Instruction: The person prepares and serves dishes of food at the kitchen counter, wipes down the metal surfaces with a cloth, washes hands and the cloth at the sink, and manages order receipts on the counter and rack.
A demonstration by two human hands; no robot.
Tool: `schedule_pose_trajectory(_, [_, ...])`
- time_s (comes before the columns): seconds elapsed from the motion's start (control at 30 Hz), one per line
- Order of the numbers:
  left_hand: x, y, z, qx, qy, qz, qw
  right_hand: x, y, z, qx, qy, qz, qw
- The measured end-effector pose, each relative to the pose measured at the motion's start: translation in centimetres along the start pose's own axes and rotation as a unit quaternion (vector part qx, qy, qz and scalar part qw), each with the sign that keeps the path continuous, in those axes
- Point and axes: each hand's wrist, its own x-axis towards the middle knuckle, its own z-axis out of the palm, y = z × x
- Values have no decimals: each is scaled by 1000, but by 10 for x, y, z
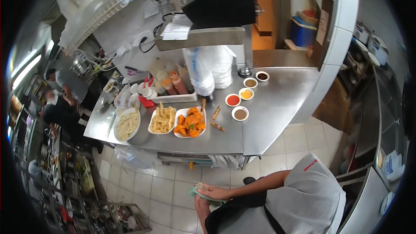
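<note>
My right hand (213, 191) is closed in front of my apron, above the tiled floor. A pale green cloth (197, 191) is bunched in its grip. A small translucent round thing (201, 185) shows at the fingertips, too small to name. Below it, my left hand (201, 204) is closed against the lower side of the cloth, its fingers partly hidden. Beyond both hands, on the steel counter (221, 143), stand a white dish of orange-sauced fried pieces (190, 123), a dish of pale fried strips (162, 120) and an oval plate of rice (127, 125).
Several small sauce cups, one with red sauce (233, 100), sit right of the dishes. Two short brown sticks (218, 126) lie nearby. A white basket (175, 99) with squeeze bottles (178, 83) stands behind. Two people (65, 104) work at the far left. Shelving (82, 190) lines the lower left.
</note>
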Motion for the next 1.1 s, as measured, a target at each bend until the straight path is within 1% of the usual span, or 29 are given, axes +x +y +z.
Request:
schedule_pose_trajectory(0.07, [6,-32,-11,138,76,97,983,-5,-23,5,-10,25,55,998])
schedule_pose_trajectory(0.1, [7,-38,-10,147,119,119,975,-9,-29,13,-10,37,85,996])
schedule_pose_trajectory(0.13, [12,-44,-9,115,138,117,977,-1,-8,13,-26,19,74,997])
schedule_pose_trajectory(0.17, [16,-49,-6,11,136,89,987,7,11,12,-43,2,62,997])
schedule_pose_trajectory(0.23, [15,-55,1,-179,119,17,976,2,-5,27,-110,5,-5,994])
schedule_pose_trajectory(0.27, [14,-57,5,-244,116,-17,963,6,8,24,-230,-11,3,973])
schedule_pose_trajectory(0.3, [10,-63,10,-283,120,-40,951,8,20,21,-347,-29,7,938])
schedule_pose_trajectory(0.33, [7,-68,14,-312,134,-55,939,1,11,15,-483,-30,-46,874])
schedule_pose_trajectory(0.37, [1,-72,20,-325,159,-68,930,-4,4,12,-601,-35,-115,790])
schedule_pose_trajectory(0.43, [-5,-77,28,-342,213,-85,911,-3,-2,6,-556,-50,34,829])
schedule_pose_trajectory(0.47, [-7,-80,31,-356,237,-82,900,1,6,8,-443,-55,-2,895])
schedule_pose_trajectory(0.5, [-6,-84,30,-397,239,-76,883,1,19,9,-316,-53,-21,947])
schedule_pose_trajectory(0.53, [-6,-87,28,-439,231,-60,866,-2,28,11,-181,-40,-22,982])
schedule_pose_trajectory(0.63, [-4,-90,21,-546,181,-15,818,-13,-3,31,-222,-146,-38,963])
schedule_pose_trajectory(0.67, [-3,-89,19,-574,161,-1,803,-13,-9,37,-265,-147,-69,950])
schedule_pose_trajectory(0.77, [-2,-94,10,-648,91,47,754,-2,-11,37,-270,-149,-43,950])
schedule_pose_trajectory(0.87, [-8,-112,-4,-705,35,107,700,3,-52,34,-292,-140,-95,941])
schedule_pose_trajectory(0.9, [-26,-70,-4,-692,59,73,716,5,-62,31,-283,-138,-78,946])
schedule_pose_trajectory(0.93, [-33,-51,-6,-663,59,105,739,9,-71,27,-275,-136,-61,950])
schedule_pose_trajectory(1.0, [-43,-63,-19,-683,62,118,718,20,-67,6,-236,-131,-15,963])
schedule_pose_trajectory(1.07, [-49,-75,-31,-700,65,134,698,37,-37,-23,-175,-128,45,975])
schedule_pose_trajectory(1.1, [-52,-69,-32,-682,72,129,717,39,-29,-22,-171,-130,75,974])
